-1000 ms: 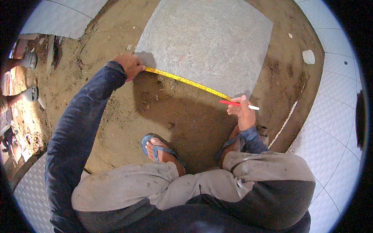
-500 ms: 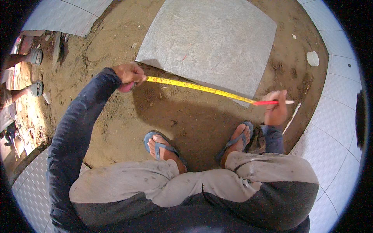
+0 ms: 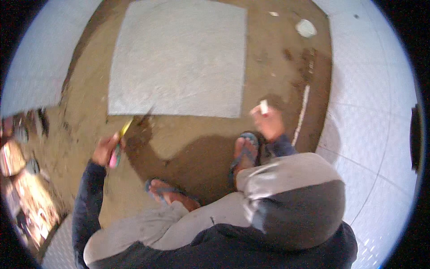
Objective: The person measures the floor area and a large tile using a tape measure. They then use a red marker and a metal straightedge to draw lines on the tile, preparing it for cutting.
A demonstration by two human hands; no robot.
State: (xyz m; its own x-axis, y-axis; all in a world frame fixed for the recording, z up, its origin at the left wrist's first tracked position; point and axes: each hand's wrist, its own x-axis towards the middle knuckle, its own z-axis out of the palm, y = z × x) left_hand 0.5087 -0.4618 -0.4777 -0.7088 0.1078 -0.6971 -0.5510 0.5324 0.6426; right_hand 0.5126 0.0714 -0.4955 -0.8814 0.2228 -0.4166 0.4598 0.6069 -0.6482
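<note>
— What have you got in your hands?

— My left hand [image 3: 106,150] is closed around a tape measure [image 3: 117,152], its case pinkish, with a short yellow strip of blade [image 3: 126,127] sticking out toward the far side. My right hand [image 3: 268,122] is curled around a small whitish thing [image 3: 264,106] pinched at the fingertips; it's too blurred for me to say what it is.

— Where's the tape against the slab?

— Just near of the grey square tile [image 3: 179,58], close to its near left corner, over the sandy bed [image 3: 188,139]. My right hand sits off the tile's near right corner, just above my sandalled right foot [image 3: 244,152]. My left foot [image 3: 168,193] is nearer to me.
</note>
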